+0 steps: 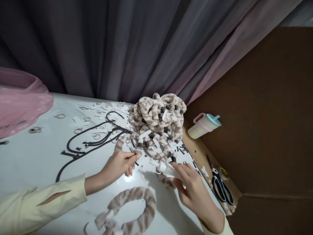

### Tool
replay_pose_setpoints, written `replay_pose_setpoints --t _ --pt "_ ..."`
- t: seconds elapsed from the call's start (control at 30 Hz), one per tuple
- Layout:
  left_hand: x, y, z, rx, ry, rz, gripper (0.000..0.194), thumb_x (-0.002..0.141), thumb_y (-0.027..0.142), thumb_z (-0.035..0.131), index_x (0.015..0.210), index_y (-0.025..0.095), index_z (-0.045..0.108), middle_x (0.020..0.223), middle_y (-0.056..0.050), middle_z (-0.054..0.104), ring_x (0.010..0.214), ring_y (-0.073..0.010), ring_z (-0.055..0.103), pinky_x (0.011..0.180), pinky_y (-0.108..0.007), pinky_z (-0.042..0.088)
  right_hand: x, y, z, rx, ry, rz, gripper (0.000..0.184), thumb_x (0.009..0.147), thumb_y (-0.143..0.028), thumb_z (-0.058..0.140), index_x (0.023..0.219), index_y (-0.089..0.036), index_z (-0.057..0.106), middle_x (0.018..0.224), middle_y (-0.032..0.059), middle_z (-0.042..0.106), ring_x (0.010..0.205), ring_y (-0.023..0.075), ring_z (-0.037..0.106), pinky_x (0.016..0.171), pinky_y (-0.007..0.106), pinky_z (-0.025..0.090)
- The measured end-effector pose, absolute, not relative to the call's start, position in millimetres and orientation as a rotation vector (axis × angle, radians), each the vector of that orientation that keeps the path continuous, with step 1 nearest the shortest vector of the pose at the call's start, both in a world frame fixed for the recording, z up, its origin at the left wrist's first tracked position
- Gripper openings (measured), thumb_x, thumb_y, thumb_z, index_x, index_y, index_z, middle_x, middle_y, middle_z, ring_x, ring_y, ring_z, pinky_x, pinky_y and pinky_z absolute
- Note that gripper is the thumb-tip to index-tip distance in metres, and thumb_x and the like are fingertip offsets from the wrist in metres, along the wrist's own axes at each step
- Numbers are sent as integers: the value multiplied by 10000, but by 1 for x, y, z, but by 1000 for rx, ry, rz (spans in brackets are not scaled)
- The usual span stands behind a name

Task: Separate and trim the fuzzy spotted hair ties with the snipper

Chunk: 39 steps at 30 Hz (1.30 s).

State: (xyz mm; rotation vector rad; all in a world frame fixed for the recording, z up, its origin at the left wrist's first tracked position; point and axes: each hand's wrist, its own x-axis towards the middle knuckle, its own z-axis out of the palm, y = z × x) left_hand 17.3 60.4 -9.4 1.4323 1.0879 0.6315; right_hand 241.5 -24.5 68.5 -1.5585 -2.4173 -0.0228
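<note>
My left hand [121,164] is closed, thumb and fingertips pinched at the end of a fluffy brown-and-white band [120,144] that curves above it. In my right hand [192,184] is a small white squeeze bottle [167,170], its narrow end pointing left toward my left fingertips. A gap separates the bottle from the pinched end. Just beyond both hands rises a pile of similar fluffy bands [156,112] with dark bits and white tags among them. Nearer to me, a fluffy ring [150,204] lies on the white table [29,163].
Black cords [91,125] and several small metal rings [60,116] are scattered left of the pile. A pink plastic bag [22,101] sits at far left. On the right are a drinking cup [204,126] with a blue lid and black-handled scissors [221,187]. A dark curtain [97,49] hangs behind.
</note>
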Motion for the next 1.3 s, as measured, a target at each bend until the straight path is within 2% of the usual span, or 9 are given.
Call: replay_pose_setpoints --t 0.27,0.43,0.77,1.3 --pt "15 60 -15 1518 1118 628 466 829 542 453 582 182 616 414 11 579 413 -148 583 484 -224 447 217 -9 64 -1517 -2591 -41 216 830 -98 388 997 -120 523 713 74 560 624 211 461 601 322 315" --pt "15 59 -12 1564 1124 662 473 842 497 451 511 185 577 421 9 581 436 -143 589 548 -228 457 211 -3 63 -1525 -2647 -77 173 805 -97 399 903 -142 533 674 53 536 575 192 424 597 315 282" --pt "15 60 -21 1513 1107 647 460 827 539 456 591 184 630 423 5 589 402 -144 565 452 -225 418 209 0 61 -1503 -2671 -60 177 824 -92 383 914 -141 528 681 49 550 586 200 453 609 312 259" --pt "16 60 -21 1521 1102 651 462 827 535 463 581 175 616 414 7 577 406 -135 573 452 -211 420 209 2 60 -1463 -2681 -114 203 787 -67 386 908 -145 529 652 39 547 562 188 444 597 308 269"
